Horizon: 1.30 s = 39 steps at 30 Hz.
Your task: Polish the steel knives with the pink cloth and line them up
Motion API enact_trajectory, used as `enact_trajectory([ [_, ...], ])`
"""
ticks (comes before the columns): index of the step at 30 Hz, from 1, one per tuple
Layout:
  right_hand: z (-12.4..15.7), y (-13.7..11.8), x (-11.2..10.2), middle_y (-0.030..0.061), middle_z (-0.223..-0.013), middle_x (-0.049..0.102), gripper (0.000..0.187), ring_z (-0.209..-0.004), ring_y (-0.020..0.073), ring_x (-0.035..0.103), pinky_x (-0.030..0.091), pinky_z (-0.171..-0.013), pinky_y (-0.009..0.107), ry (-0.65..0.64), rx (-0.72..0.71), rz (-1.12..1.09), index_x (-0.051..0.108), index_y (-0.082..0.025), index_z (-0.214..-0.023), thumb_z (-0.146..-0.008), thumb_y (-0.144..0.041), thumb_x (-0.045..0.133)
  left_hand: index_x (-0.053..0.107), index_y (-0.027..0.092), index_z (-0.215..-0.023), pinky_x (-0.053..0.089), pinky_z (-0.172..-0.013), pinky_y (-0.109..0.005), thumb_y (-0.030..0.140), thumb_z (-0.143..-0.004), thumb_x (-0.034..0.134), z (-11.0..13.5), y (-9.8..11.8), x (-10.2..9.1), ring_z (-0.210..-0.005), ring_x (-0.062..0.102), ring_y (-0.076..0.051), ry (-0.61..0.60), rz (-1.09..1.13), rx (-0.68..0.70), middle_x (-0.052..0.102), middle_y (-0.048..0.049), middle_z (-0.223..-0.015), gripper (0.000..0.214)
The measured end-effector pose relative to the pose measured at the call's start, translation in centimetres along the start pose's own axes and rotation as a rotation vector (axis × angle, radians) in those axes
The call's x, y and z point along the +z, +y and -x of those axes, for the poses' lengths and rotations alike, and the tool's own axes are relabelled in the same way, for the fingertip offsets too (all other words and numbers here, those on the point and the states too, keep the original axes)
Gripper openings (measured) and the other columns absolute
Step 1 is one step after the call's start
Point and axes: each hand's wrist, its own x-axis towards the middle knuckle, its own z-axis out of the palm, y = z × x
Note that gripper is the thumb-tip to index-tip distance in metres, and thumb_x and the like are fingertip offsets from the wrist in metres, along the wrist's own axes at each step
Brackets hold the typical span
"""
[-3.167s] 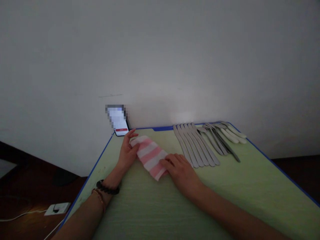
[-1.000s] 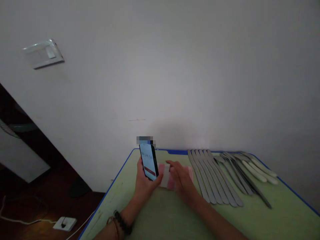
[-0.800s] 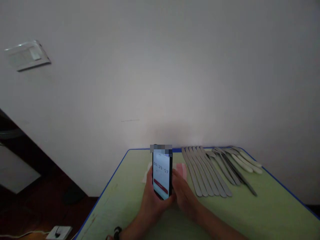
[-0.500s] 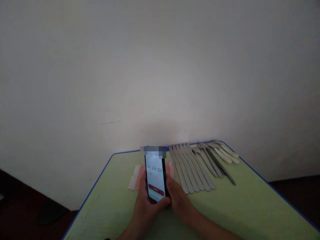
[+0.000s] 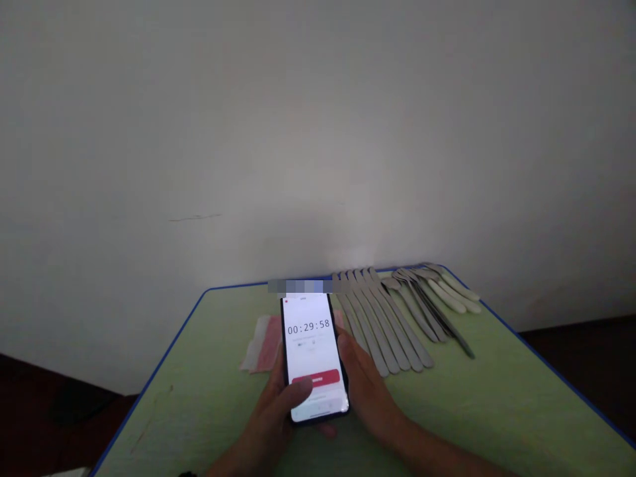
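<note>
I hold a black phone above the green table, its lit screen facing me with a running timer and a red button. My left hand grips it from below, with the thumb lying across the screen on the red button. My right hand cups the phone's right edge, fingers closed against it. Behind the phone a pink and white striped cloth lies flat on the table, partly hidden.
A row of several steel table knives lies to the right of the phone, with spoons and white-handled cutlery beyond, near the far right corner. A pale wall stands just behind the blue-edged table. Dark floor lies on both sides.
My hands left the striped cloth; my left hand picked up the phone from the wall and brought it toward me. Now both hands hold it, the thumb resting on its screen.
</note>
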Motion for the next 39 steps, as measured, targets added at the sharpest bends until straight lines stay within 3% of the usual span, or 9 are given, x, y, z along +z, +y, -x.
enact_trajectory([
  [3,0.1,0.3,-0.2,0.0095,-0.120,0.063,0.055,-0.106,0.0244,0.061,0.046,-0.094,0.045,-0.023,0.037,-0.034,0.054,-0.024,-0.126,-0.092,-0.059,0.030,-0.006,0.033,-0.149,0.057,-0.046,-0.028,0.029,-0.073,0.072,-0.2,0.5,-0.2,-0.078,0.068,-0.026,0.002,-0.026,-0.040,0.066,-0.0118,-0.116,0.109],
  [8,0.4,0.2,-0.7,0.0108,-0.122,0.060,0.069,-0.083,0.0217,0.065,0.055,-0.060,0.033,-0.236,0.061,-0.122,0.031,-0.027,-0.140,-0.081,-0.048,0.059,0.003,0.030,-0.150,0.058,-0.051,-0.034,0.024,-0.073,0.067,-0.6,1.1,-0.5,-0.064,0.068,-0.022,-0.091,-0.001,-0.023,0.066,-0.0124,-0.116,0.100],
  [12,0.6,0.0,-0.7,0.0098,-0.118,0.061,0.074,-0.073,0.0179,0.065,0.053,-0.052,0.028,-0.289,0.107,-0.137,0.024,-0.029,-0.140,-0.079,-0.036,0.064,0.018,0.031,-0.148,0.057,-0.051,-0.034,0.026,-0.071,0.068,-0.6,1.3,-0.7,-0.069,0.068,-0.024,-0.090,-0.029,-0.058,0.066,-0.0098,-0.116,0.092],
  [16,0.7,0.0,-0.6,0.0103,-0.120,0.060,0.068,-0.086,0.0211,0.066,0.056,-0.060,0.032,-0.266,0.092,-0.105,0.027,-0.027,-0.137,-0.080,-0.032,0.063,0.032,0.030,-0.144,0.058,-0.054,-0.035,0.024,-0.069,0.068,-0.6,1.2,-1.2,-0.072,0.068,-0.025,-0.111,-0.029,-0.100,0.069,-0.0075,-0.109,0.083],
  [21,0.6,-0.2,-0.8,0.0111,-0.124,0.059,0.069,-0.101,0.0246,0.063,0.056,-0.075,0.038,-0.253,0.056,-0.031,0.029,-0.026,-0.138,-0.079,-0.033,0.064,0.056,0.022,-0.123,0.058,-0.062,-0.039,0.022,-0.069,0.070,-0.7,1.2,-1.9,-0.081,0.068,-0.028,-0.159,-0.052,-0.152,0.070,-0.0080,-0.102,0.057],
  [31,0.4,0.2,-1.0,0.0113,-0.122,0.060,0.067,-0.105,0.0249,0.062,0.053,-0.084,0.043,-0.243,-0.013,0.082,0.032,-0.025,-0.137,-0.079,-0.033,0.064,0.055,0.022,-0.124,0.059,-0.060,-0.040,0.025,-0.068,0.073,-1.0,1.1,-2.2,-0.093,0.067,-0.035,-0.158,-0.091,-0.167,0.068,-0.0114,-0.112,0.059],
  [39,0.3,-0.1,-0.9,0.0118,-0.125,0.059,0.061,-0.108,0.0256,0.060,0.052,-0.086,0.045,-0.241,-0.025,0.093,0.035,-0.023,-0.134,-0.080,-0.030,0.063,0.057,0.023,-0.123,0.059,-0.058,-0.039,0.022,-0.067,0.072,-0.9,1.3,-2.0,-0.091,0.068,-0.033,-0.161,-0.062,-0.166,0.068,-0.0103,-0.112,0.057],
])
